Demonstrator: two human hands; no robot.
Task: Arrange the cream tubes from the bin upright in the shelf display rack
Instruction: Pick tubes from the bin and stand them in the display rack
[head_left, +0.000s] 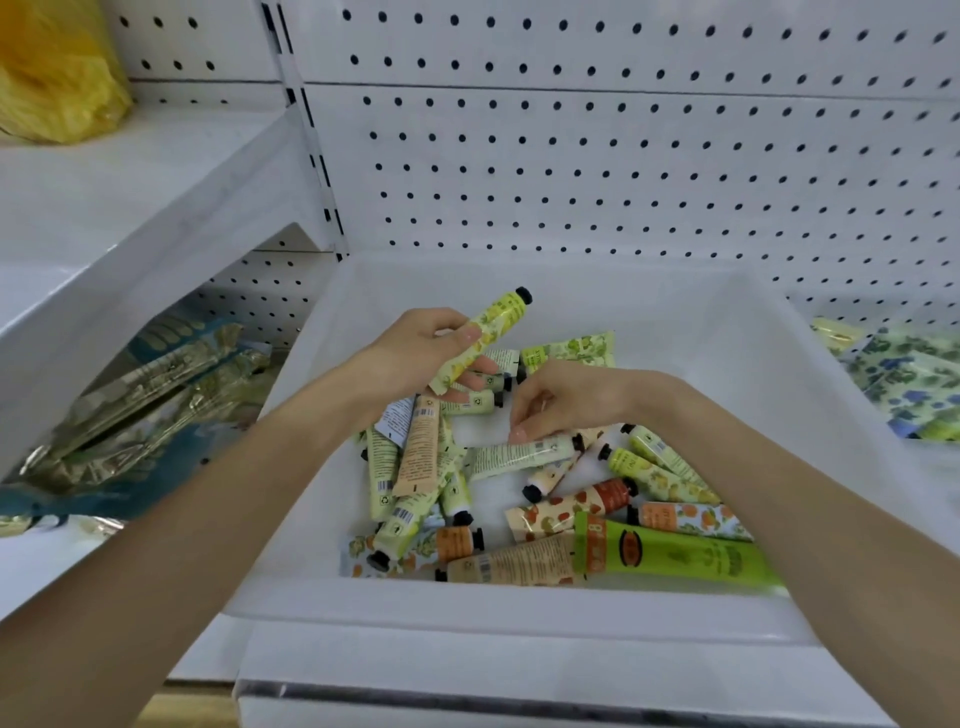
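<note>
A white plastic bin (519, 603) sits on the shelf with several cream tubes lying loose in it. My left hand (415, 348) holds a yellow-green tube (493, 327) with a black cap, tilted up to the right above the pile. My right hand (556, 400) reaches down into the bin, its fingertips on a pale green tube (524, 454) that lies flat. A big bright green tube (691, 558) lies at the bin's front right. No display rack is visible.
White pegboard (623, 156) backs the shelf. An upper shelf (104, 218) at left carries a yellow bag (57, 78). Gold and blue packets (140, 405) lie below it. Green and blue floral packets (904, 379) lie right of the bin.
</note>
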